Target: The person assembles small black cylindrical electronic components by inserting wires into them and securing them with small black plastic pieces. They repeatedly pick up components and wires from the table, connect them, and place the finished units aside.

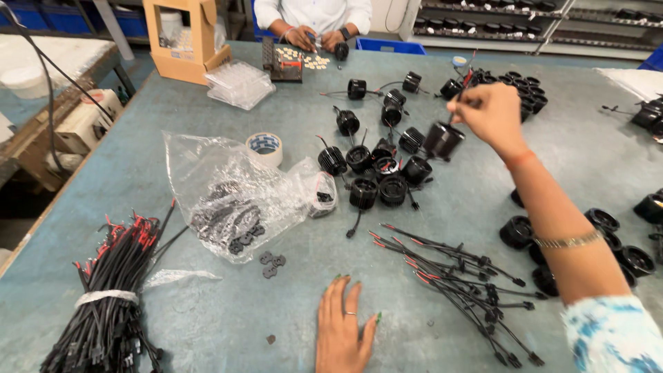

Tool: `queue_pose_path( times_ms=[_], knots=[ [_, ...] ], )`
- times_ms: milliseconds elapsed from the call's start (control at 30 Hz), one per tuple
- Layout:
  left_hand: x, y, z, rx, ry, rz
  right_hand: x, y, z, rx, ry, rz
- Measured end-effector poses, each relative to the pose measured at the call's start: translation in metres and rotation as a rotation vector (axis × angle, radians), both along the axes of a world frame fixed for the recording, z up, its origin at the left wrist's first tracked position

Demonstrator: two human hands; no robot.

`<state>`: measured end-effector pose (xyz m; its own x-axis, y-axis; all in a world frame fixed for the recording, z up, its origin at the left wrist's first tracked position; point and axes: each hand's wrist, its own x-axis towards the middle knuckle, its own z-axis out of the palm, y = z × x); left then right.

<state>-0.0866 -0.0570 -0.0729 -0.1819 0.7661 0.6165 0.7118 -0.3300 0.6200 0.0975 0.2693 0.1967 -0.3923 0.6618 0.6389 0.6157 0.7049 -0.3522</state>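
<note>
1. The right hand (pixel 492 114) reaches out over the far middle of the grey-green table (pixel 207 324), its fingers pinched on the thin wire of a black cylindrical motor (pixel 443 139), which hangs just below and left of the hand, above the table.
2. The left hand (pixel 342 328) lies flat on the near edge of the table, palm down, fingers spread and grasping nothing.
3. Just left of the hanging motor, a cluster of similar black motors (pixel 376 169) with short leads sits on the table in the middle.
4. More black motors (pixel 608 242) lie to the right, near and partly behind the right forearm, and a further pile (pixel 521 93) sits beyond the right hand.
5. Between the two hands, to the near right, loose black wire leads with red tips (pixel 456 273) lie fanned on the table.
6. At the near left, a thick bundle of black and red wires (pixel 110 290) is bound with a white band.
7. A clear plastic bag (pixel 228 200) holding small black parts lies left of centre, with a few loose black pieces (pixel 271 262) just near it.
8. A roll of tape (pixel 265 147) sits just beyond the bag.
9. At the far left stand a cardboard box (pixel 181 41) and a stack of clear plastic trays (pixel 239 84).
10. At the far edge, another person's hands (pixel 314 38) work over small parts.
</note>
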Motion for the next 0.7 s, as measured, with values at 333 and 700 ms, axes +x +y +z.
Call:
queue_pose_path(
  times_ms=[333, 700],
  knots=[
    [-0.014, 0.048, -0.081, 0.011, 0.109, 0.032, -0.147, 0.092, -0.079, -0.192, 0.396, -0.195],
    [-0.016, 0.042, -0.052, -0.028, 0.071, 0.018, -0.134, 0.088, -0.078, -0.217, 0.212, 0.157]
  ],
)
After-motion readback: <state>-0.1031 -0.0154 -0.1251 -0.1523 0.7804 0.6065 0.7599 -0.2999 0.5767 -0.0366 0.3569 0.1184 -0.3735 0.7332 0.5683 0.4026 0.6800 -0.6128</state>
